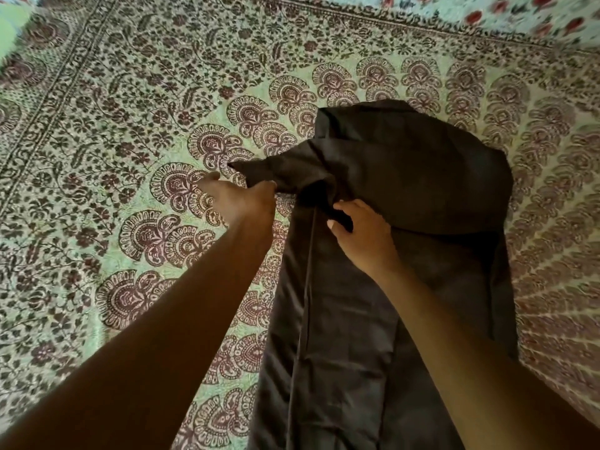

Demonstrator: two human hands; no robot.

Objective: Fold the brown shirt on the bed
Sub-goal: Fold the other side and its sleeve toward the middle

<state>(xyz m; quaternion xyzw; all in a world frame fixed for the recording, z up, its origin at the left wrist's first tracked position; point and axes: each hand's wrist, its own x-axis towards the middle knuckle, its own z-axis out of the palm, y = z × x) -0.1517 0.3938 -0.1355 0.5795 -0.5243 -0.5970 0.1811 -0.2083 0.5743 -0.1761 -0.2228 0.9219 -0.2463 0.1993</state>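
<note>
Head view looks down over both arms at the brown shirt (406, 222), which lies on the bed (130, 125) as a long dark strip running away from the person, the far part already doubled over into a thicker block. The paisley bedspread (535, 157) underneath is flat, so it makes a decent surface for folding.

Left hand (240, 199) has its fingers curled round a pointy bit of cloth sticking out the left side, looks like a sleeve or a corner, lifted a little off the bed. My guess is it's being pulled taut so it can get tucked in over the body and not leave a lump.

Right hand (360, 232) sits on the shirt just beside that spot, fingers bent and dug into a dark fold. I'd call it a grip on the cloth, probably to pin the fold line so the rest doesn't slide while the other side moves.

Near half of the shirt lies flat and long, so there's at least one more fold to go, I reckon.
</note>
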